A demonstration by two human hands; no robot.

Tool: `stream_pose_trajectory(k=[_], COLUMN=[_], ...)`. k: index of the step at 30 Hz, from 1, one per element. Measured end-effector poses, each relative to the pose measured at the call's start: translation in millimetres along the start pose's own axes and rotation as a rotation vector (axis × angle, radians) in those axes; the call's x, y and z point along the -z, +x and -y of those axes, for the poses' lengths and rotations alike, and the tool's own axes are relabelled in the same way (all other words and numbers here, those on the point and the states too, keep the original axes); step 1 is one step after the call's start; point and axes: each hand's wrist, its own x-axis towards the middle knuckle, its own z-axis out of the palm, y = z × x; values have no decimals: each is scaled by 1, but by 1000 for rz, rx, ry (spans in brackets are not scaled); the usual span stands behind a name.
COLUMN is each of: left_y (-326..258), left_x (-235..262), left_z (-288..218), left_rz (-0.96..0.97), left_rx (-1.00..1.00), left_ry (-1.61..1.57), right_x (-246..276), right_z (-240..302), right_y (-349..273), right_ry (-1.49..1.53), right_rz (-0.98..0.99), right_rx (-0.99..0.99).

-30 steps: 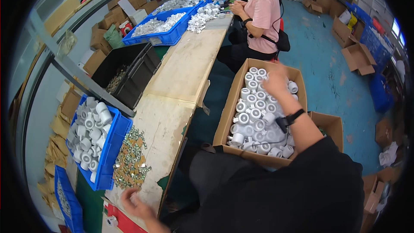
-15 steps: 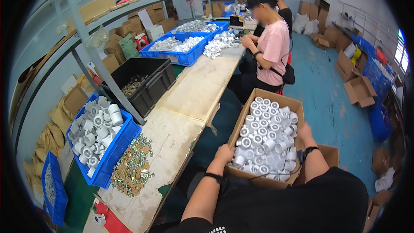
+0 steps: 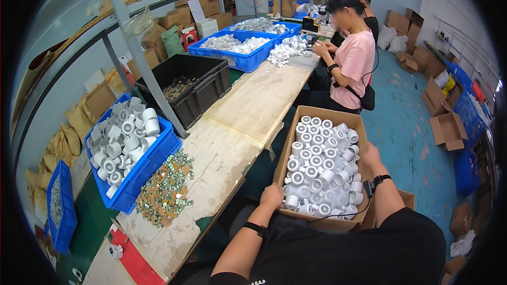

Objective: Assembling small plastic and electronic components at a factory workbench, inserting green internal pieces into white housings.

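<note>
An open cardboard box (image 3: 361, 126) full of white round plastic housings (image 3: 317, 150) sits in front of my body, to the right of the workbench. My left hand (image 3: 272, 196) is closed on its near left side. Farther along the right side, my right hand (image 3: 371, 155) is closed at the box wall, with some fingers hidden. Some housings stand in rows with slotted ends up; others lie tilted near the front. A dark cable (image 3: 368, 188) runs by my right wrist and across the box's near edge.
The workbench (image 3: 219, 150) carries a blue crate (image 3: 174, 145) of white housings, a pile of small circuit boards (image 3: 166, 190), a black bin (image 3: 211, 92) and blue trays (image 3: 245, 63) of white parts. A person in pink (image 3: 356, 55) sits beyond the box. Another carton (image 3: 405, 199) stands behind it.
The view has shifted, so the bench and seated person appear farther right. The box, with both hands still on it, has come a little nearer the bench edge.
</note>
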Motion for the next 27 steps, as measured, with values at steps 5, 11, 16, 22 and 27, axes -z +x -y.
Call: stream_pose_trajectory(k=[5,11,16,22,27], left_y=[-8,4,11,60,80], left_x=[2,-17,-15,17,40], left_z=[-18,-29,-31,-55,-16], left_rz=[-43,2,-21,1,-21], left_rx=[32,-36,-85,-151,-124], left_ry=[-33,49,14,104,130], right_x=[-16,-37,-47,-53,-79], right_z=[1,-25,-76,-122,-62], right_y=[41,56,66,74,60], right_ry=[57,-99,-83,-95,25], right_rz=[50,97,112,52,88], right_rx=[61,-51,-8,18,-72])
